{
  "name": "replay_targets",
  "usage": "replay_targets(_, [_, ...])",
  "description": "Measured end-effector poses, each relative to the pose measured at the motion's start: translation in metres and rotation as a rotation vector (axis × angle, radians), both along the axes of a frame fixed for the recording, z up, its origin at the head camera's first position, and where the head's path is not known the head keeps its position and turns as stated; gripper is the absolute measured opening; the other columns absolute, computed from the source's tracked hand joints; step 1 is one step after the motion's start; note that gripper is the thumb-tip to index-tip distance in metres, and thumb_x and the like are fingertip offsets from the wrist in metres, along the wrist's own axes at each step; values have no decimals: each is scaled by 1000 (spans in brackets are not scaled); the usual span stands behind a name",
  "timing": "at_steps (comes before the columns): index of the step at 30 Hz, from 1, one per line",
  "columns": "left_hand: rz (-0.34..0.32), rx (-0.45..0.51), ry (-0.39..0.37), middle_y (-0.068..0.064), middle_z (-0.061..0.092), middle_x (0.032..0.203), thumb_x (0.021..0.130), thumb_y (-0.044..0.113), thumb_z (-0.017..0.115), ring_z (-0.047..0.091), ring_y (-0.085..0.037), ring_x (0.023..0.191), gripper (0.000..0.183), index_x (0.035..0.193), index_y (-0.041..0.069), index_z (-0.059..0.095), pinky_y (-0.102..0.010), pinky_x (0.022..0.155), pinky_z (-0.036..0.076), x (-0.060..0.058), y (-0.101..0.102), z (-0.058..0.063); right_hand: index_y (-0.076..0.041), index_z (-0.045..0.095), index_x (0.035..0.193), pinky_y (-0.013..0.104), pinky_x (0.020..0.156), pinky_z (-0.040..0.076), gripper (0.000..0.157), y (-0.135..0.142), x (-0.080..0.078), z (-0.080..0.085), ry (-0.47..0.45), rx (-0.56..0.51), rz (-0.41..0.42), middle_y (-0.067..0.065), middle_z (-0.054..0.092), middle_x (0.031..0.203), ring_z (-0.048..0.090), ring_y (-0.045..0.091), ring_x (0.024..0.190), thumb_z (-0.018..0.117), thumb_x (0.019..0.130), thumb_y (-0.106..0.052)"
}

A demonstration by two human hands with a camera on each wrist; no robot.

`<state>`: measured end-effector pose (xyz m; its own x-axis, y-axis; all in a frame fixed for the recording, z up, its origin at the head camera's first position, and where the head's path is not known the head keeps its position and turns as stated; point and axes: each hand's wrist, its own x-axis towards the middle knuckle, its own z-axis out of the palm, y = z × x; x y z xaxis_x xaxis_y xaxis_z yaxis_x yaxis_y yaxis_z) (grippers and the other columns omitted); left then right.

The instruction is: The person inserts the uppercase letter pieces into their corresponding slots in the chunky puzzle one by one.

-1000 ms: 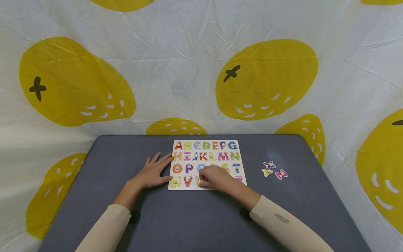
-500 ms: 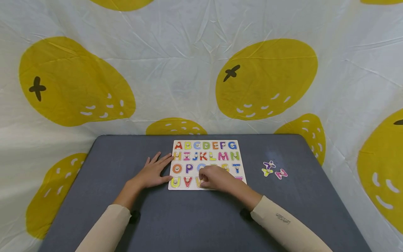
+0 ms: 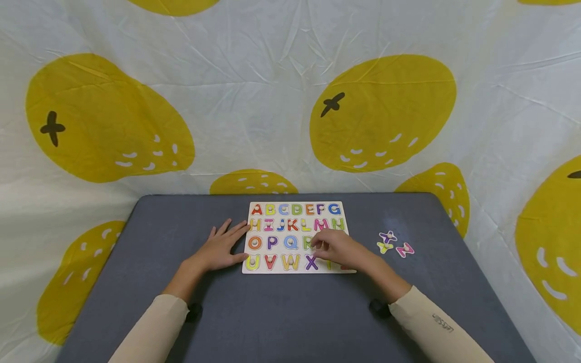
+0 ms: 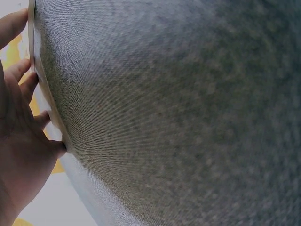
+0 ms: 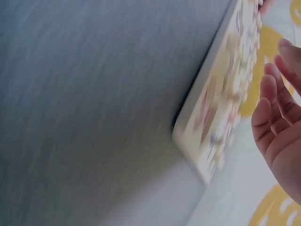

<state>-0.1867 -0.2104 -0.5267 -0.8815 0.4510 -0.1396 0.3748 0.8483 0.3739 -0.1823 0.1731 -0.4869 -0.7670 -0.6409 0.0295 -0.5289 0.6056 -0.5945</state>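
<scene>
A white alphabet puzzle board [image 3: 297, 252] lies on the dark grey table. My left hand [image 3: 222, 250] rests flat with spread fingers, its fingertips and thumb at the board's left edge. Above the board's right half hovers my right hand [image 3: 338, 249], its fingers loosely bent and holding nothing; the right wrist view shows the thumb apart from the fingertips. A yellow W piece [image 3: 291, 261] with a knob sits in the bottom row, beside a purple X [image 3: 311, 262] with no visible knob. My right hand and wrist hide part of the board's lower right.
Three loose knobbed letters lie right of the board: a purple X piece [image 3: 388, 237], a yellow Y piece [image 3: 385, 247] and a pink Z piece [image 3: 405, 250]. A white curtain [image 3: 254, 121] with yellow fruit prints hangs behind the table [image 3: 290, 317].
My right hand has let go of the W piece, lifted and moved right across the board, uncovering the Q, W and X. My left hand has stayed in place.
</scene>
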Motion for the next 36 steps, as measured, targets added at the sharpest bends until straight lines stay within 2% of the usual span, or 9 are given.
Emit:
replay_targets(5, [0, -5, 2, -2, 29, 171, 94, 64, 60, 13, -45, 159, 85, 164, 23, 33, -78, 118, 10, 0, -1, -1, -9, 74, 105, 23, 70, 51, 17, 37, -4, -3, 24, -15, -79, -4, 68, 91, 58, 5, 79, 80, 91, -14])
replay_targets(11, [-2, 3, 6, -2, 29, 171, 94, 64, 60, 13, -45, 159, 86, 164, 23, 33, -78, 118, 9, 0, -1, -2, -8, 74, 104, 25, 70, 51, 17, 77, -5, -11, 53, -6, -193, -5, 66, 89, 56, 7, 78, 81, 89, -11])
replay_targets(21, [2, 2, 3, -2, 29, 171, 94, 63, 61, 13, -45, 159, 86, 164, 23, 32, -77, 119, 9, 1, -1, -2, -5, 74, 107, 26, 66, 51, 17, 138, -7, -6, 76, 39, -366, 1, 71, 90, 60, 10, 78, 78, 92, -11])
replay_targets(24, [-2, 6, 6, -2, 30, 170, 94, 63, 61, 13, -45, 159, 86, 164, 23, 33, -78, 118, 9, 0, -1, -1, -4, 73, 107, 26, 57, 51, 16, 152, -6, -9, 36, 27, -398, 3, 70, 89, 60, 11, 66, 77, 93, -11])
replay_targets(29, [-3, 9, 9, -3, 30, 170, 94, 63, 61, 13, -45, 159, 85, 164, 23, 33, -77, 119, 9, 0, -1, 0, -4, 70, 105, 29, 46, 48, 15, 170, -7, -15, -84, -7, -450, 7, 67, 82, 56, 18, 45, 74, 96, -15])
replay_targets(36, [-9, 14, 6, -4, 30, 170, 95, 60, 62, 13, -46, 158, 84, 164, 22, 33, -79, 118, 9, 0, -1, -3, -8, 68, 99, 29, 57, 45, 14, 180, -8, -21, -57, 89, -452, 1, 65, 75, 55, 12, 51, 73, 97, -21])
